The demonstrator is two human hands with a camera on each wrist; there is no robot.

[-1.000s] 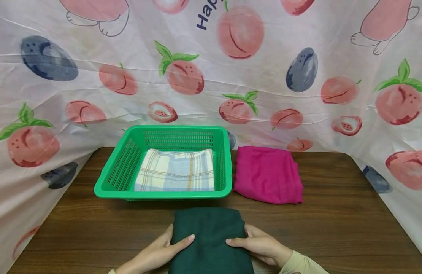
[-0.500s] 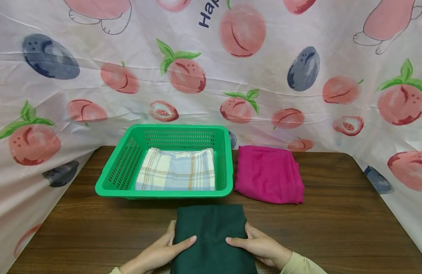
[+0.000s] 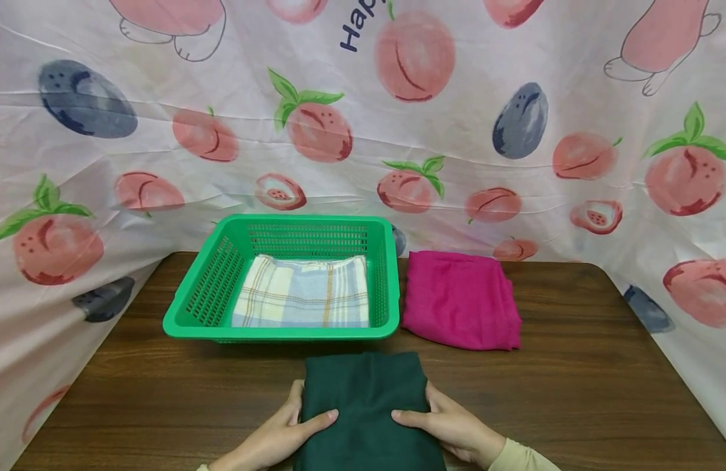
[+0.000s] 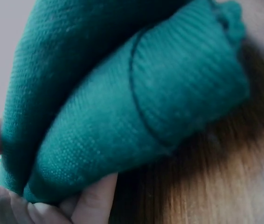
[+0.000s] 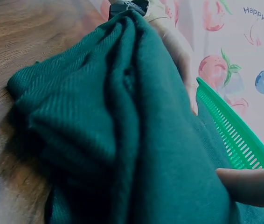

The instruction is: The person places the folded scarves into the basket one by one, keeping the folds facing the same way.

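A folded dark green cloth (image 3: 365, 415) lies between my hands at the front of the table in the head view. My left hand (image 3: 277, 428) grips its left side, thumb on top and fingers underneath. On the opposite side my right hand (image 3: 454, 425) holds the cloth the same way. Thick rolled layers of the cloth (image 4: 108, 107) and some left fingers under them show in the left wrist view. From the right wrist, the bunched side folds of the cloth (image 5: 122, 116) appear, with the right thumb (image 5: 246, 184) pressing on top.
Behind the cloth stands a green plastic basket (image 3: 286, 334) with a folded plaid cloth (image 3: 304, 294) inside. To its right lies a folded magenta cloth (image 3: 462, 301). All rest on a brown wooden table (image 3: 598, 366), with a fruit-print curtain (image 3: 457, 131) around the back and sides.
The green cloth has shifted slightly forward and to the right with both hands still gripping it. Its far edge shows a small new crease. The basket and magenta cloth stay put.
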